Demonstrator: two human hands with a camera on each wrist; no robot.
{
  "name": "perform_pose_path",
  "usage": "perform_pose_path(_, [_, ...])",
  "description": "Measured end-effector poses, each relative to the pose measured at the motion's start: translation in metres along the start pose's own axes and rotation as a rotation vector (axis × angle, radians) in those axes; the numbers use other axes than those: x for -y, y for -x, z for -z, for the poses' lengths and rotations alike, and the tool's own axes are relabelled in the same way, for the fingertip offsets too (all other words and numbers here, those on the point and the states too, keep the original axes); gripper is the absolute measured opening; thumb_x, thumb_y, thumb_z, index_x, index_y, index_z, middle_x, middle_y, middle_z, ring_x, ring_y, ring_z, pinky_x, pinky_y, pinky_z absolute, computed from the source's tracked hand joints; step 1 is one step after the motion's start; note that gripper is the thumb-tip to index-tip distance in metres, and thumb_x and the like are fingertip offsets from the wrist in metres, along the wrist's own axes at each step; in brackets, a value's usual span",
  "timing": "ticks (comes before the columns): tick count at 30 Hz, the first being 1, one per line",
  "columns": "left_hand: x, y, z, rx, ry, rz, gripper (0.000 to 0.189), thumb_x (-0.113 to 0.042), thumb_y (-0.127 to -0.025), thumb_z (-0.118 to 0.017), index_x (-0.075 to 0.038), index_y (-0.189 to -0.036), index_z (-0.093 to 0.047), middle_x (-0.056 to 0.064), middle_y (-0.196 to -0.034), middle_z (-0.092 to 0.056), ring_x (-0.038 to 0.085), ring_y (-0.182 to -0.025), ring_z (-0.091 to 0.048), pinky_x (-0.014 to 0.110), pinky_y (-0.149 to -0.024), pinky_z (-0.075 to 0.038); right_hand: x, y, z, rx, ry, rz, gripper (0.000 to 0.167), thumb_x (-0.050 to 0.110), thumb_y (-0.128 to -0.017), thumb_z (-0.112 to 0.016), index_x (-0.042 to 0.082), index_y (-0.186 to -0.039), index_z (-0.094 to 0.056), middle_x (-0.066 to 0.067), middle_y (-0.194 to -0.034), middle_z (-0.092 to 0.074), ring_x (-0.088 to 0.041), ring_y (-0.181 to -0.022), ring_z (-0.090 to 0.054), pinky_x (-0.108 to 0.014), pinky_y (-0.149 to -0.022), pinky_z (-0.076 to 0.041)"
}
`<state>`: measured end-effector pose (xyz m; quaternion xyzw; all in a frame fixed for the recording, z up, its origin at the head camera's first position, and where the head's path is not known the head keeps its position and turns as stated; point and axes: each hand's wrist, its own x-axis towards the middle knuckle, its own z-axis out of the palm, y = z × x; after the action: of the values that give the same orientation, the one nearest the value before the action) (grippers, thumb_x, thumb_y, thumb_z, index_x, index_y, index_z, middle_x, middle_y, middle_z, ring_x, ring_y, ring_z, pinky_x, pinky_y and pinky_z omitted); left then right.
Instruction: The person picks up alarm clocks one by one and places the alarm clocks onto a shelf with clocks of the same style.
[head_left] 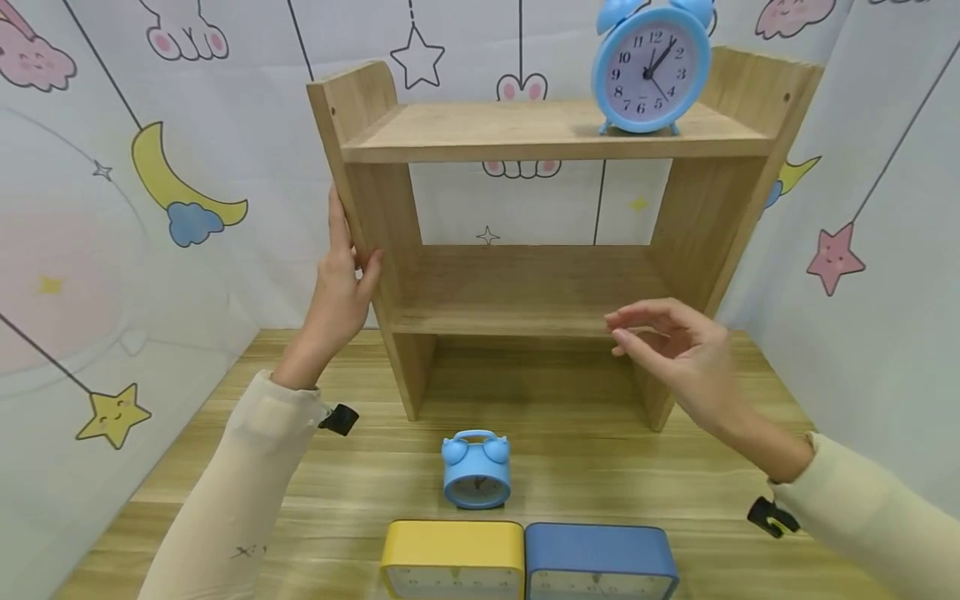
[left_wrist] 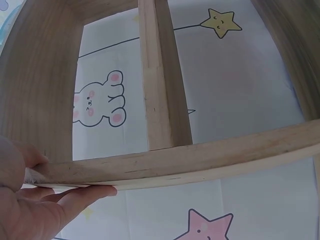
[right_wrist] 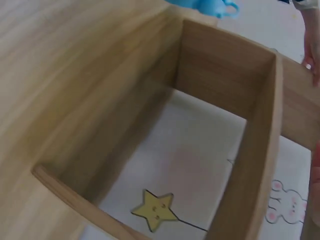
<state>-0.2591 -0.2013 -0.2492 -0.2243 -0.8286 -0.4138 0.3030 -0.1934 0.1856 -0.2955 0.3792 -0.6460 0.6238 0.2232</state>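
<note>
A light wooden shelf unit (head_left: pixel 525 321) stands on the table with two boards between its side panels. My left hand (head_left: pixel 341 287) holds the shelf's left side panel, thumb at the front edge and fingers along the outside; the left wrist view also shows this hand (left_wrist: pixel 45 210) at the panel. In front of the middle board's right part, my right hand (head_left: pixel 678 354) hovers with loosely bent fingers and nothing in them. On the top board, toward the right, a light blue twin-bell alarm clock (head_left: pixel 651 75) stands upright, facing me.
A smaller light blue twin-bell clock (head_left: pixel 476 471) is on the wood-grain table (head_left: pixel 360 483) before the shelf. Nearer to me, a yellow rectangular clock (head_left: pixel 453 546) and a dark blue rectangular clock (head_left: pixel 600 550) sit side by side. Patterned white cloth (head_left: pixel 255 75) hangs behind and at both sides.
</note>
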Motion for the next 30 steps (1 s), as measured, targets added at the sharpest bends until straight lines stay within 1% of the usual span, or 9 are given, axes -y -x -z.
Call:
perform_pose_path(3, [0.000, 0.000, 0.001, -0.008, 0.004, -0.005, 0.083, -0.001, -0.102, -0.048, -0.017, -0.160, 0.010, 0.012, -0.162, -0.022, 0.041, -0.123, -0.053, 0.056, -0.092, -0.052, -0.009, 0.012, -0.007, 0.049, -0.001, -0.046, 0.033, -0.025, -0.082, -0.065, -0.014, -0.113, -0.064, -0.028, -0.105, -0.067, -0.024, -0.089, -0.070, -0.031, -0.072, -0.060])
perform_pose_path(6, [0.000, 0.000, 0.001, -0.014, 0.002, -0.010, 0.083, 0.000, -0.102, -0.048, -0.017, -0.160, 0.010, 0.011, -0.162, -0.022, 0.040, -0.123, -0.053, 0.056, -0.091, -0.052, -0.019, 0.022, -0.013, 0.108, 0.008, -0.097, 0.035, -0.022, -0.082, -0.068, -0.011, -0.115, -0.064, -0.027, -0.107, -0.066, -0.025, -0.094, -0.069, -0.031, -0.077, -0.059])
perform_pose_path(9, [0.001, 0.000, 0.002, -0.014, -0.003, -0.015, 0.083, 0.000, -0.102, -0.048, -0.016, -0.160, 0.010, 0.011, -0.162, -0.022, 0.039, -0.123, -0.053, 0.055, -0.092, -0.052, -0.032, 0.032, -0.019, 0.193, 0.051, -0.149, 0.039, -0.018, -0.081, -0.072, -0.006, -0.117, -0.065, -0.024, -0.112, -0.066, -0.024, -0.101, -0.067, -0.031, -0.079, -0.059])
perform_pose_path(12, [0.001, 0.000, 0.001, -0.007, -0.006, -0.018, 0.083, -0.001, -0.102, -0.047, -0.016, -0.160, 0.011, 0.012, -0.162, -0.021, 0.039, -0.124, -0.052, 0.055, -0.093, -0.052, -0.044, 0.042, -0.025, 0.288, 0.068, -0.198, 0.043, -0.014, -0.079, -0.077, -0.002, -0.119, -0.065, -0.018, -0.116, -0.067, -0.022, -0.102, -0.067, -0.034, -0.078, -0.059])
perform_pose_path(15, [0.001, 0.000, 0.000, 0.002, -0.003, -0.019, 0.083, -0.001, -0.103, -0.047, -0.017, -0.160, 0.011, 0.011, -0.163, -0.020, 0.040, -0.125, -0.051, 0.056, -0.093, -0.051, -0.054, 0.050, -0.031, 0.356, 0.024, -0.230, 0.047, -0.012, -0.078, -0.079, -0.002, -0.121, -0.064, -0.014, -0.117, -0.067, -0.023, -0.101, -0.067, -0.039, -0.077, -0.060])
perform_pose_path(18, [0.002, 0.000, -0.001, 0.008, 0.001, -0.017, 0.083, -0.001, -0.103, -0.047, -0.017, -0.160, 0.011, 0.008, -0.164, -0.017, 0.040, -0.126, -0.051, 0.056, -0.094, -0.051, -0.064, 0.057, -0.037, 0.403, -0.021, -0.253, 0.049, -0.007, -0.079, -0.081, -0.002, -0.124, -0.062, -0.013, -0.118, -0.067, -0.023, -0.100, -0.068, -0.044, -0.076, -0.060])
perform_pose_path(21, [0.002, 0.000, -0.002, 0.010, 0.001, -0.020, 0.083, -0.001, -0.103, -0.047, -0.017, -0.160, 0.010, 0.007, -0.164, -0.016, 0.040, -0.126, -0.050, 0.056, -0.094, -0.051, -0.073, 0.062, -0.041, 0.446, -0.035, -0.289, 0.052, 0.000, -0.079, -0.083, 0.002, -0.127, -0.061, -0.011, -0.120, -0.067, -0.023, -0.105, -0.066, -0.049, -0.077, -0.059])
perform_pose_path(26, [0.002, 0.000, -0.001, 0.007, 0.002, -0.024, 0.082, -0.002, -0.103, -0.047, -0.017, -0.160, 0.010, 0.009, -0.163, -0.019, 0.041, -0.125, -0.052, 0.056, -0.092, -0.052, -0.088, 0.069, -0.050, 0.533, -0.038, -0.358, 0.057, 0.007, -0.079, -0.085, 0.004, -0.130, -0.059, -0.011, -0.123, -0.065, -0.034, -0.109, -0.063, -0.049, -0.078, -0.059])
perform_pose_path(30, [0.002, 0.001, 0.000, 0.005, 0.001, -0.017, 0.082, -0.002, -0.103, -0.047, -0.017, -0.160, 0.010, 0.010, -0.163, -0.020, 0.041, -0.124, -0.052, 0.056, -0.091, -0.052, -0.099, 0.074, -0.060, 0.613, -0.060, -0.387, 0.060, 0.010, -0.081, -0.085, 0.003, -0.133, -0.057, -0.018, -0.127, -0.063, -0.042, -0.112, -0.060, -0.048, -0.080, -0.059])
